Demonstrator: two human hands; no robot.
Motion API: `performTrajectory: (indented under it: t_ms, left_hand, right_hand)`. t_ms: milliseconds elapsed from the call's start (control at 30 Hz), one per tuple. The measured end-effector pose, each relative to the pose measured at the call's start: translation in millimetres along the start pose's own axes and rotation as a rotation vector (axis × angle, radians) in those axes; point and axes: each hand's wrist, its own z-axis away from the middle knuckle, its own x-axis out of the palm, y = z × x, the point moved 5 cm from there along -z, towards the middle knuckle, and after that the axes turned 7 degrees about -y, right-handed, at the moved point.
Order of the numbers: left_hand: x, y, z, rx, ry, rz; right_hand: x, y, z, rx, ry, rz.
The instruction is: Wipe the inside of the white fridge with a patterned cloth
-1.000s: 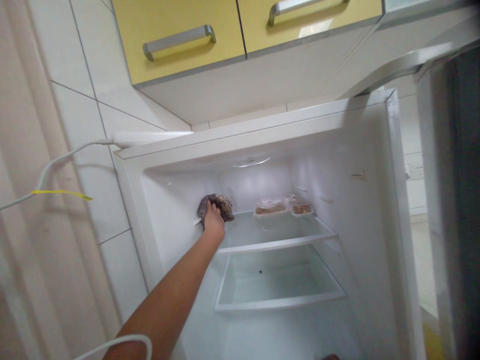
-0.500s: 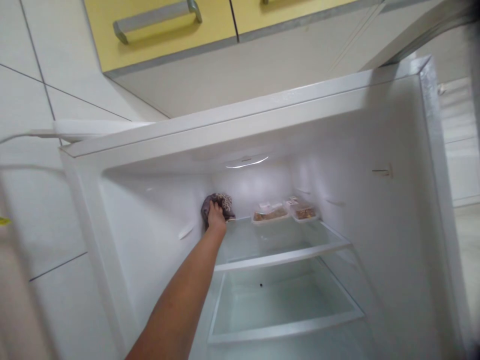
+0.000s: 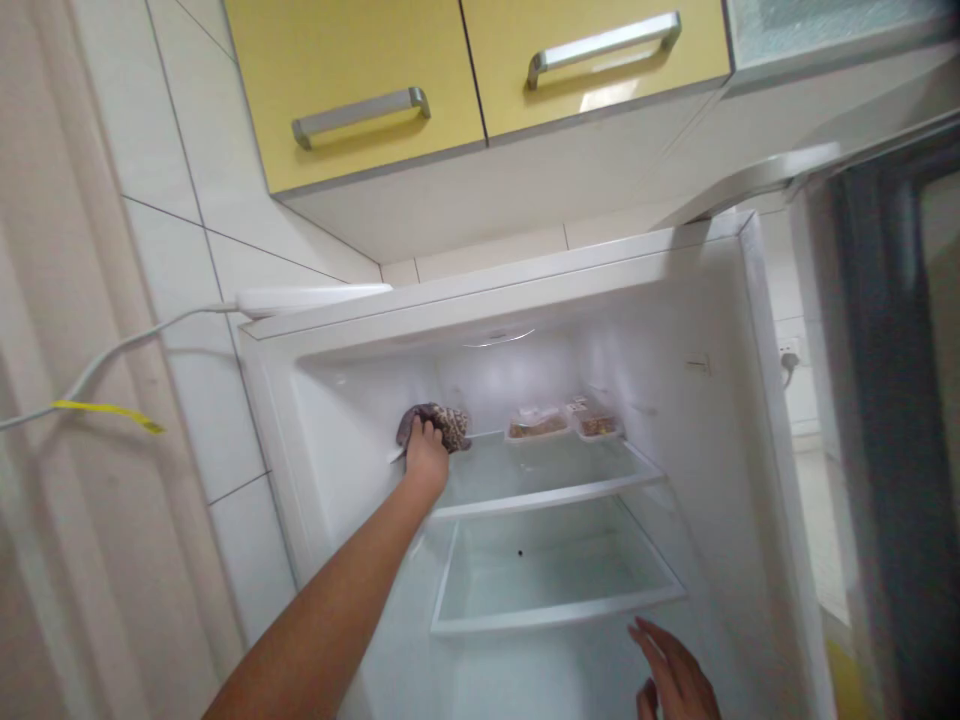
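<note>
Left hand (image 3: 426,458) fingers (image 3: 417,430) closed over patterned cloth (image 3: 442,425), pressed against fridge left inner wall (image 3: 352,450) at the back end of upper glass shelf (image 3: 540,470). Right hand (image 3: 675,675) low, fingers spread, holding nothing, just below lower shelf (image 3: 555,600). Risk, judged: a wide sweep rightward nudging the two food trays (image 3: 562,424) at the shelf's back

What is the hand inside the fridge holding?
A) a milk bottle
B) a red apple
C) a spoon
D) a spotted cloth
D: the left hand grips a crumpled spotted cloth at the back left corner of the fridge's upper shelf, with two food trays further right on that shelf.
</note>
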Motion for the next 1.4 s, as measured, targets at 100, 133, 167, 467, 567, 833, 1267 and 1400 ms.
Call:
performTrajectory:
  t_ms: [100, 133, 167, 467, 567, 833, 1267, 1400]
  left_hand:
    - [-16.9, -1, 23, -0.014, 0.0, -0.037]
    - [-22.5, -2, 32, -0.02, 0.0, -0.046]
    - [-28.2, -3, 41, -0.023, 0.002, -0.057]
    - [-69.0, -20, 122, 0.031, 0.172, -0.131]
    - [-72.6, -26, 120, 0.028, 0.187, -0.15]
    - [-57.0, -26, 45, -0.088, 0.138, -0.118]
    - [20.0, 6, -44, -0.098, 0.078, -0.11]
    - [36.6, 7, -72, -0.102, 0.039, -0.116]
  right_hand:
    - [-46, -17, -77, 0.072, 0.16, 0.043]
    - [-59, -22, -102, 0.098, 0.191, 0.05]
    - [-70, -25, -126, 0.113, 0.211, 0.058]
    - [-71, -11, -199, 0.105, 0.142, 0.236]
    - [-69, -3, -201, 0.096, 0.147, 0.232]
    - [-64, 8, -200, 0.038, 0.142, 0.342]
    - [-50, 17, -201, -0.01, 0.268, 0.344]
    - [-46, 20, -201, -0.016, 0.303, 0.34]
